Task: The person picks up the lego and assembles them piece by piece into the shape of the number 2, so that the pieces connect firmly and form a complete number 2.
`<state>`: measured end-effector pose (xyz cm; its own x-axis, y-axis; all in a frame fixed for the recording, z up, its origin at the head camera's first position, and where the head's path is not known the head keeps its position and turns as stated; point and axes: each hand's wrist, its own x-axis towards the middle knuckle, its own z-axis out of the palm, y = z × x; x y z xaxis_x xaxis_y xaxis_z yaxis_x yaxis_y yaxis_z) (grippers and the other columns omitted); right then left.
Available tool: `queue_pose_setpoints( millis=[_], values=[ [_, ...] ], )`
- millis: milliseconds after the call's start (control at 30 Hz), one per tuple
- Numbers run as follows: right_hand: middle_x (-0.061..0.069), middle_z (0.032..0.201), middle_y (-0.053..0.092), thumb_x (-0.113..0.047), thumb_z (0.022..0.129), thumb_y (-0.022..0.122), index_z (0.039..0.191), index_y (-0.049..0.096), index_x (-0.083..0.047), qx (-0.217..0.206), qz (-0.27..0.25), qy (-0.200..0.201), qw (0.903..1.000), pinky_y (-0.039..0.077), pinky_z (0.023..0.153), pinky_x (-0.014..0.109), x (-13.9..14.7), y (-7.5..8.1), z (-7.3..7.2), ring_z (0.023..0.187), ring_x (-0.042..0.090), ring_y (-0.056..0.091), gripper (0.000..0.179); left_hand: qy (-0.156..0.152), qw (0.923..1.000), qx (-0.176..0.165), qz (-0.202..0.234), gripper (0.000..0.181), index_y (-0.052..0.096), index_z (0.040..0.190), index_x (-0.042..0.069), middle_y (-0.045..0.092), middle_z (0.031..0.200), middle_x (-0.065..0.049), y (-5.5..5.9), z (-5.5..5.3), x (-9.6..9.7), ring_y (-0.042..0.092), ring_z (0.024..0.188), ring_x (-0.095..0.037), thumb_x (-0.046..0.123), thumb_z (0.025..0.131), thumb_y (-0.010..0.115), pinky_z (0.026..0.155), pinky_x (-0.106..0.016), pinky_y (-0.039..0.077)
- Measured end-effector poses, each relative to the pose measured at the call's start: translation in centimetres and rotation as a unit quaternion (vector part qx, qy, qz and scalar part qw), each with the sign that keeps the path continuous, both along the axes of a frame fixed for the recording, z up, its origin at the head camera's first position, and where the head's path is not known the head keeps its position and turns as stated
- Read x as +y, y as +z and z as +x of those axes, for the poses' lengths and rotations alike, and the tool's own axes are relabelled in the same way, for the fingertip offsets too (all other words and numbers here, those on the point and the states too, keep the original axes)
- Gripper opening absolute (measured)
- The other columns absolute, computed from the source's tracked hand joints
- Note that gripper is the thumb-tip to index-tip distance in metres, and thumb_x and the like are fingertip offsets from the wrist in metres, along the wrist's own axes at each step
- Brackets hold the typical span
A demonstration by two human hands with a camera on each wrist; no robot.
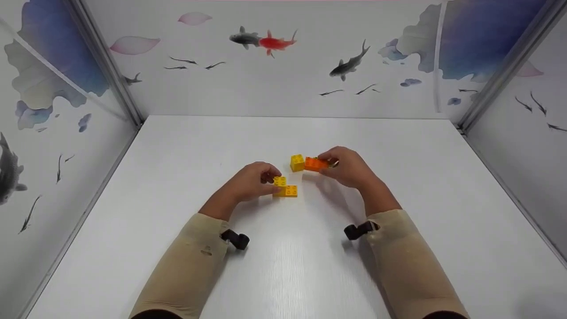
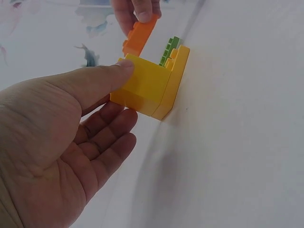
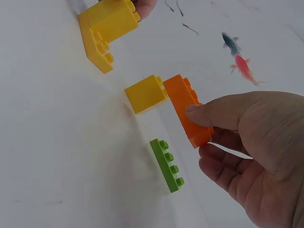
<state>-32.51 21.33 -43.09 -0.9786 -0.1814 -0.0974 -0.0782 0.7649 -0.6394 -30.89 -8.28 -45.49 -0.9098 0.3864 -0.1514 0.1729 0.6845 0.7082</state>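
Note:
My left hand (image 1: 254,181) pinches a tall yellow toy block (image 2: 145,78) between thumb and fingers. That block sits on one end of a longer, thin yellow brick (image 3: 94,50), making an L shape. In the right wrist view, my right hand (image 3: 259,137) grips an orange brick (image 3: 183,107), thumb on its near side and fingers behind. The brick's far end is close beside a loose yellow block (image 3: 146,94), which stands on the table. A thin green brick (image 3: 166,166) with a row of studs lies below the orange one in this view, largely hidden in the head view.
The white tabletop (image 1: 292,266) is bounded by a back panel (image 1: 288,88) and side panels (image 1: 53,146) printed with fish and leaves. A small black device (image 1: 237,239) sits at the left wrist and another black device (image 1: 359,230) at the right wrist.

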Motion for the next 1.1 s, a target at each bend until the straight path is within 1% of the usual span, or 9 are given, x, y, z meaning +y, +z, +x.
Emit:
queue_pose_setpoints(
  millis=[167,333,533,633,767,967,1100],
  values=[
    [0.003,0.129,0.068,-0.021,0.096,0.081,0.131,0.076,-0.019,0.021,-0.005,0.029,0.9993,0.058,0.105,0.044,-0.8,1.1,0.7,0.117,0.028,0.063,0.036,-0.006,1.0,0.005,0.002,0.034,0.072,0.123,0.022,0.067,0.121,0.001,0.1,0.0,-0.1,0.061,0.113,-0.021,0.033,0.094,0.084,0.106,-0.039,0.054],
    [0.0,0.129,0.067,-0.023,0.096,0.081,0.132,0.075,-0.02,0.02,0.002,0.041,0.999,0.058,0.106,0.042,-1.7,1.8,1.3,0.116,0.025,0.063,0.036,-0.01,0.9999,0.008,0.008,0.034,0.072,0.124,0.021,0.067,0.122,0.0,0.1,0.0,-0.2,0.062,0.114,-0.022,0.032,0.094,0.084,0.105,-0.039,0.055],
    [0.0,0.129,0.067,-0.023,0.097,0.081,0.132,0.075,-0.019,0.021,0.001,0.062,0.9979,0.058,0.106,0.041,-2.6,2.2,2.1,0.117,0.026,0.064,0.036,-0.006,1.0,0.0,0.007,0.034,0.072,0.123,0.022,0.067,0.121,0.0,0.2,0.1,-0.1,0.062,0.113,-0.022,0.033,0.094,0.085,0.104,-0.039,0.055],
    [0.0,0.129,0.068,-0.022,0.097,0.081,0.131,0.075,-0.018,0.032,-0.002,0.08,0.9963,0.058,0.106,0.042,-3.1,2.2,2.4,0.118,0.027,0.064,0.035,-0.009,0.9999,0.004,0.011,0.034,0.072,0.124,0.021,0.068,0.121,0.0,0.2,0.2,-0.2,0.062,0.114,-0.022,0.033,0.094,0.084,0.105,-0.04,0.055],
    [-0.001,0.126,0.07,-0.022,0.096,0.081,0.129,0.077,-0.017,0.054,-0.011,0.103,0.9932,0.059,0.104,0.042,-3.8,1.8,2.8,0.117,0.027,0.066,0.033,-0.016,0.9997,0.013,0.013,0.035,0.071,0.126,0.019,0.068,0.123,-0.001,0.1,0.1,-0.3,0.062,0.114,-0.022,0.033,0.095,0.083,0.107,-0.041,0.055],
    [0.0,0.124,0.071,-0.021,0.097,0.081,0.131,0.076,-0.017,0.061,-0.017,0.134,0.9889,0.059,0.101,0.042,-4.9,1.1,3.3,0.118,0.029,0.067,0.034,-0.016,0.9997,0.015,0.009,0.036,0.07,0.127,0.018,0.068,0.124,-0.001,0.0,0.1,-0.3,0.062,0.114,-0.023,0.029,0.095,0.083,0.108,-0.04,0.056],
    [0.001,0.12,0.071,-0.018,0.097,0.081,0.129,0.077,-0.016,0.064,-0.027,0.15,0.9862,0.059,0.1,0.042,-5.3,0.7,3.5,0.116,0.027,0.067,0.032,-0.021,0.9995,0.024,0.006,0.034,0.072,0.126,0.018,0.068,0.121,-0.002,0.0,0.0,-0.4,0.061,0.111,-0.023,0.026,0.095,0.083,0.107,-0.04,0.056]
  ],
)
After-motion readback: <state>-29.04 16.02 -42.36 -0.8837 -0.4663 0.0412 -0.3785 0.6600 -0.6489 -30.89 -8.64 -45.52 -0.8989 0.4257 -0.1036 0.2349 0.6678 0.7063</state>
